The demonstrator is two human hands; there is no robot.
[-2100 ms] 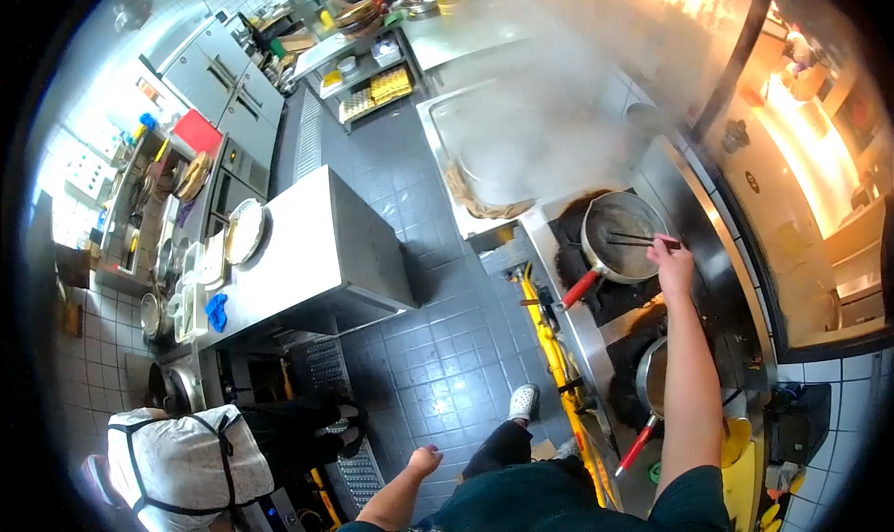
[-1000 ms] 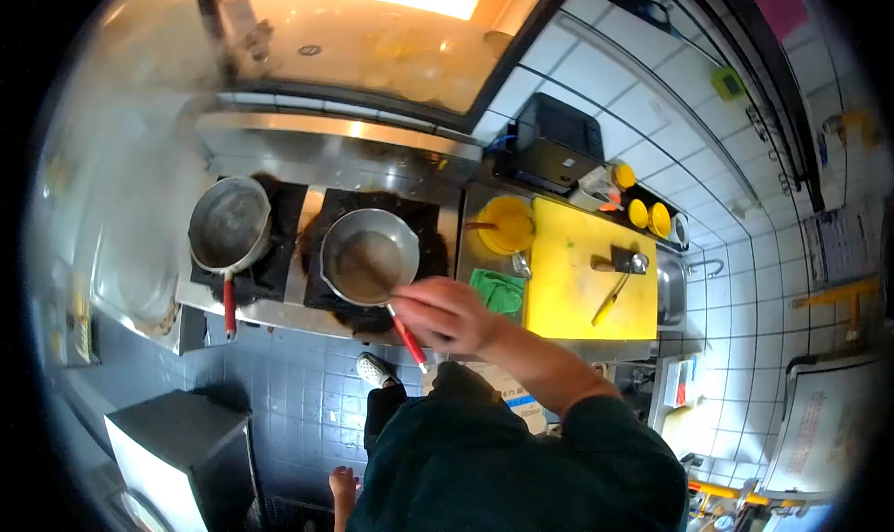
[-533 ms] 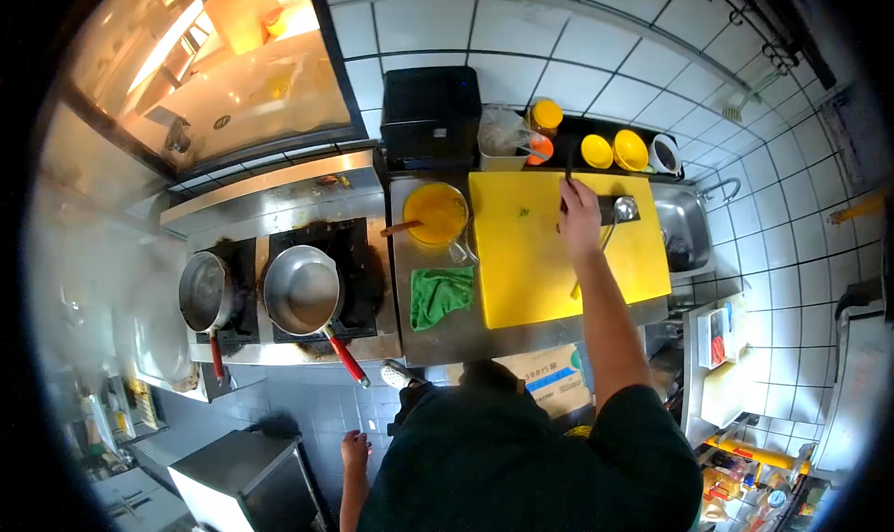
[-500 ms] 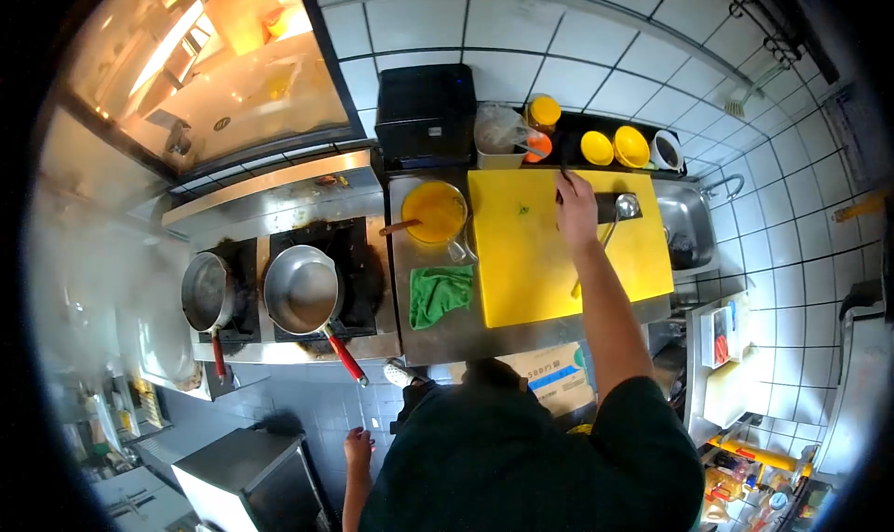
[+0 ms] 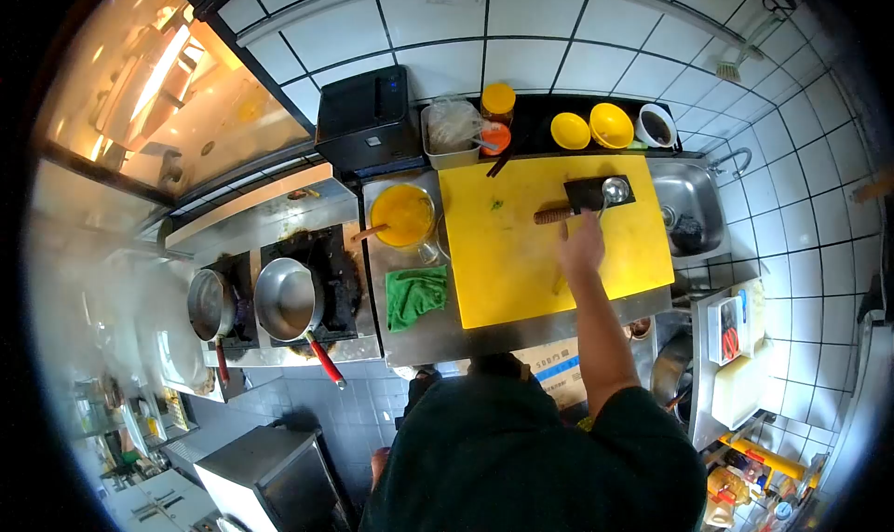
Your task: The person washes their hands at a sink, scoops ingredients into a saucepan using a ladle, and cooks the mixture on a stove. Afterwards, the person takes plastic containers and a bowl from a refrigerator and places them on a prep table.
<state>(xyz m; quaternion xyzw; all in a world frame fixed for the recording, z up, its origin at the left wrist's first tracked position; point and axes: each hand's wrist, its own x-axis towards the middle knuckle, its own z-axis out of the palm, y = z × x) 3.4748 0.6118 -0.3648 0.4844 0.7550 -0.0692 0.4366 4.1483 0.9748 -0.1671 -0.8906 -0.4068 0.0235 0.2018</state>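
My right hand (image 5: 583,243) is over the yellow cutting board (image 5: 503,271), blurred, covering the middle of a ladle (image 5: 616,190); whether its fingers grip the handle is unclear. The ladle's bowl rests on the dark blade of a cleaver (image 5: 583,194), whose brown handle (image 5: 554,215) points left just beyond my fingers. Dark chopsticks (image 5: 500,159) lean across the board's back edge. Only a small part of my left hand (image 5: 379,464) shows low beside my body, its fingers hidden.
Left of the board are a jug of beaten egg (image 5: 406,211) and a green cloth (image 5: 416,296). Two pans, one the larger saucepan (image 5: 284,299), sit on the stove. Yellow bowls (image 5: 611,125) line the back shelf; a sink (image 5: 689,211) is at right.
My right hand has let go of the dark chopsticks at the back edge and come back toward the ladle. My left hand has drawn in behind my body. The view has shifted.
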